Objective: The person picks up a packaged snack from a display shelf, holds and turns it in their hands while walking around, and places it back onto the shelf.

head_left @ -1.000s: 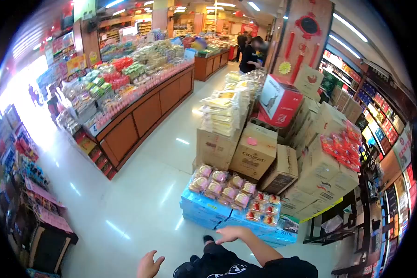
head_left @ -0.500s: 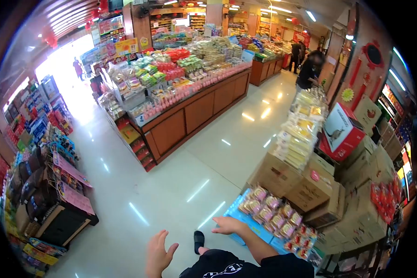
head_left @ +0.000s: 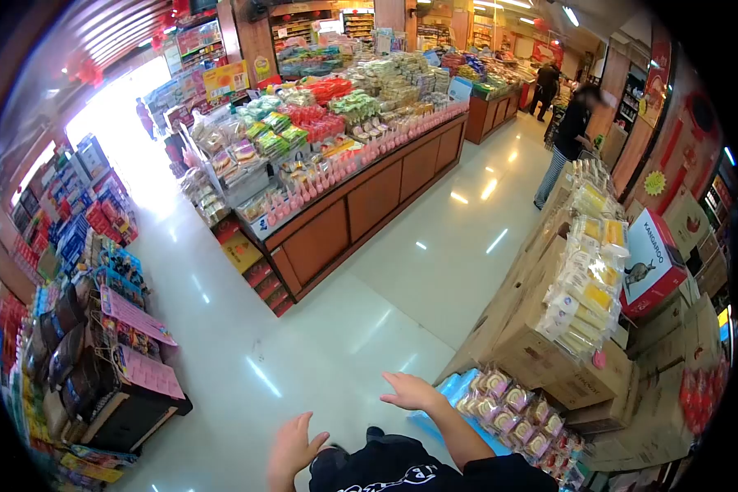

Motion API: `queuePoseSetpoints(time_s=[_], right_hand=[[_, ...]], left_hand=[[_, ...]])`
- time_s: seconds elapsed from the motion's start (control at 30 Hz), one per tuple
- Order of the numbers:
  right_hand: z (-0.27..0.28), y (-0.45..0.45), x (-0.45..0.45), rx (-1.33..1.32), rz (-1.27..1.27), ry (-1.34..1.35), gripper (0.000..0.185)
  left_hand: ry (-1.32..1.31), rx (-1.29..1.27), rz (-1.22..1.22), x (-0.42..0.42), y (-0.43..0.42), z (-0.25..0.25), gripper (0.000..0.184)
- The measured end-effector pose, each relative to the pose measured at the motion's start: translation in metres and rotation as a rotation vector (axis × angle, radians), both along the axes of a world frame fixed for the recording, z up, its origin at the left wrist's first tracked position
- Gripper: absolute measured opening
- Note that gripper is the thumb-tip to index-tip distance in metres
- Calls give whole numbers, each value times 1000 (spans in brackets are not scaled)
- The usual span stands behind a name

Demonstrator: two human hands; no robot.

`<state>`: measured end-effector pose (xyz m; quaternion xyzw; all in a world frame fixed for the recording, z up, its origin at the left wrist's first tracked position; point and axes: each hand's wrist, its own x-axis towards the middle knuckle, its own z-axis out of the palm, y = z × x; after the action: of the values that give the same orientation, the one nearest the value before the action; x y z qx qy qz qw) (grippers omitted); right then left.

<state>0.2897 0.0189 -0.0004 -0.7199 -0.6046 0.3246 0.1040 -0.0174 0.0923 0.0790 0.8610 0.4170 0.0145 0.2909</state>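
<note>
My left hand [head_left: 297, 447] is held out over the pale tiled floor at the bottom of the view, thumb and fingers apart, with nothing in it. My right hand [head_left: 408, 391] reaches forward, open and holding nothing, its fingers pointing left. It is nearest to a blue tray [head_left: 461, 384] with rows of wrapped swirl cakes [head_left: 518, 398] on the right, without visibly touching them. Beyond these, clear bags of yellow and white pastries [head_left: 582, 299] lie on cardboard boxes [head_left: 521, 340].
A long wooden display counter [head_left: 361, 209] piled with packaged snacks stands ahead. On the left is a dark rack [head_left: 131, 406] with pink signs. A red and white kangaroo box [head_left: 652, 262] sits on the right. Near the far aisle a person [head_left: 572, 131] stands; shiny floor [head_left: 328, 344] runs between.
The view has shifted forward and turned, so the counter and pastry bags look nearer. The person by the right-hand boxes is more visible. Both my hands stay outstretched.
</note>
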Motion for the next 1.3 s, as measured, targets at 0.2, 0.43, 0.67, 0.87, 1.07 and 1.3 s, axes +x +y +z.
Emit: queuePoseSetpoints(time_s=[0.2, 0.43, 0.67, 0.87, 1.07, 1.3], right_hand=[[-8, 39, 23, 31, -105, 42, 67], [0, 124, 43, -12, -246, -11, 64], [17, 223, 66, 24, -380, -75, 63], [25, 272, 73, 35, -520, -58, 60], [4, 294, 112, 19, -603, -88, 58], [2, 343, 212, 126, -603, -128, 57]], left_hand=[[-121, -50, -98, 37, 77, -13, 63], [-123, 40, -190, 68, 207, -12, 63], [-214, 85, -286, 103, 343, -10, 64], [-194, 106, -403, 140, 436, -4, 65], [-262, 95, -451, 193, 488, -9, 66], [-321, 111, -376, 274, 509, -8, 69]])
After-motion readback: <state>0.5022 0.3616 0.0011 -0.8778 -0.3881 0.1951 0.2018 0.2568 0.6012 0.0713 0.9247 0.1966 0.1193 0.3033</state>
